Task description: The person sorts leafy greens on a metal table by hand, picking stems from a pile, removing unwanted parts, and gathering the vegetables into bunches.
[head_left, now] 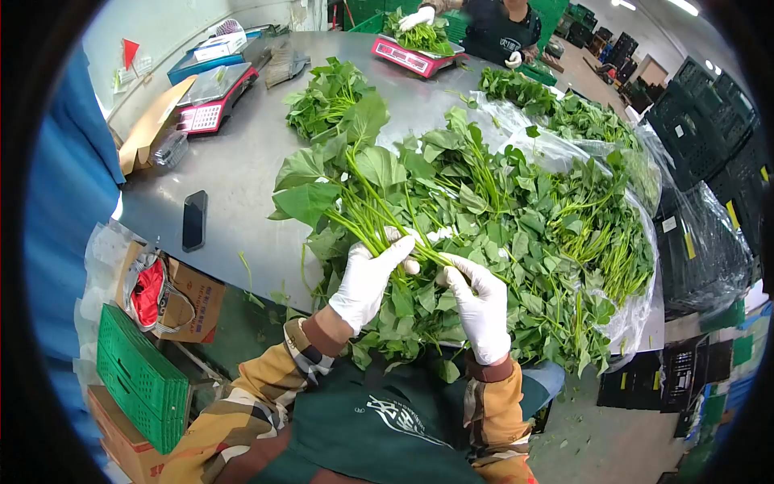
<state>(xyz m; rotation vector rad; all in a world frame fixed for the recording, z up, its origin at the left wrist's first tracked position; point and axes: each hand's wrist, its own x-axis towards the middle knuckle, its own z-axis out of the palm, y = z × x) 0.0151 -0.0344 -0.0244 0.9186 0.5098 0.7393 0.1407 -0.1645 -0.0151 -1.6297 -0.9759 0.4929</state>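
Observation:
My left hand (367,278), in a white glove, is closed around a bunch of leafy green stems (357,216). The bunch's broad leaves fan out toward the upper left, over the table. My right hand (481,305), gloved too, pinches the lower end of a stem just right of the left hand. Under and beyond both hands spreads a large heap of leafy greens (524,234), lying partly on clear plastic sheeting (642,319). A separate pile of greens (326,97) sits farther back on the table.
On the metal table (250,181) lie a phone (194,220) and a red scale (216,105). Across it, a co-worker (500,32) has a gloved hand on greens on another red scale (418,55). Green crates (141,379) stand at lower left, black crates (697,121) at right.

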